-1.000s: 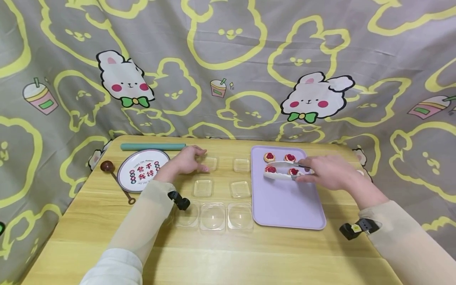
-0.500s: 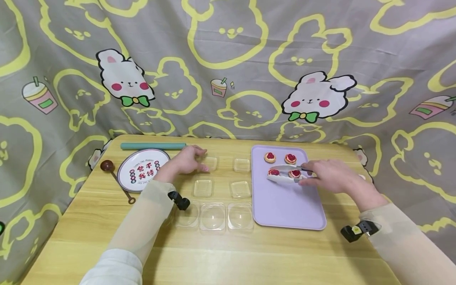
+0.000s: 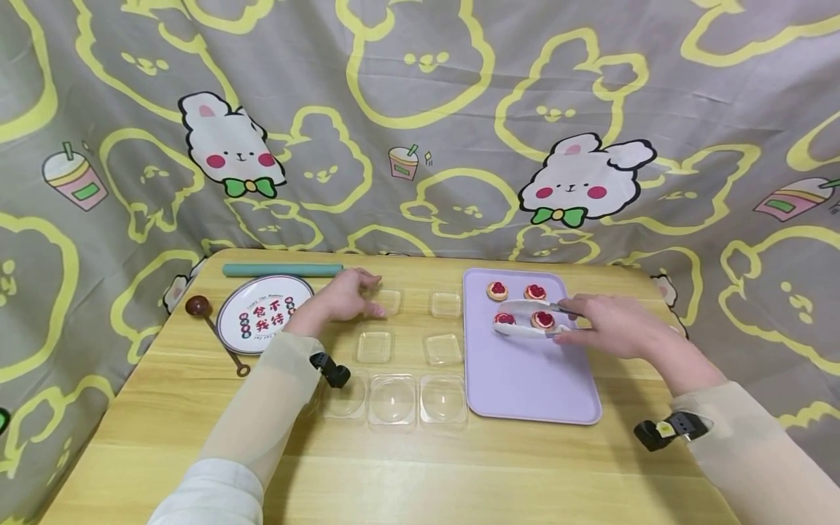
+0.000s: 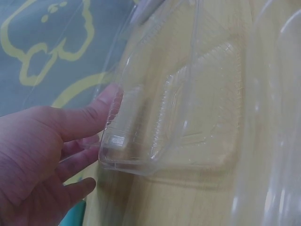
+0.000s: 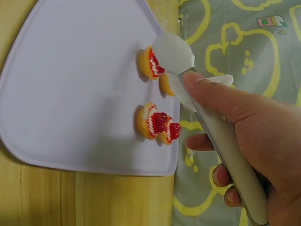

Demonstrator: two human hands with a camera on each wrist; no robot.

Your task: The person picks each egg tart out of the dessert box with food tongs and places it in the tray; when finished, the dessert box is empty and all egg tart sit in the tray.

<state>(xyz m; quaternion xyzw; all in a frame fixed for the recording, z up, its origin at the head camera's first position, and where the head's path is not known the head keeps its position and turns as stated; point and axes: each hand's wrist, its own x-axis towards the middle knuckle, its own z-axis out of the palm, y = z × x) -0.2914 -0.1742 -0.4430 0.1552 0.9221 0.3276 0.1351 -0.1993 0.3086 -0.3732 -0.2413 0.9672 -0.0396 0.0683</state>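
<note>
My right hand (image 3: 613,324) grips a pair of tongs (image 5: 230,160) above the lilac tray (image 3: 531,386). The tongs' two arms stand apart on either side of the front row: a front-left tart (image 3: 504,319) and a front-right tart (image 3: 543,320), each with red fruit on white cream. Whether the tongs touch either one I cannot tell. Two like tarts, back-left (image 3: 497,291) and back-right (image 3: 534,292), lie behind. My left hand (image 3: 348,293) is at the back-left clear plastic box (image 4: 197,117); its upper digit touches the wall, while the lower fingers stay apart from it.
Other clear square boxes, such as one nearer box (image 3: 442,348), stand mid-table. Round-bottomed clear pieces (image 3: 392,399) sit before them. At left are a lettered plate (image 3: 262,313), a brown ladle (image 3: 198,306) and a teal roll (image 3: 282,270). A patterned curtain (image 3: 420,197) hangs behind.
My right hand and the tongs have shifted slightly right over the tray. The front-left tart sits a little further right than a second ago. My left hand stays still.
</note>
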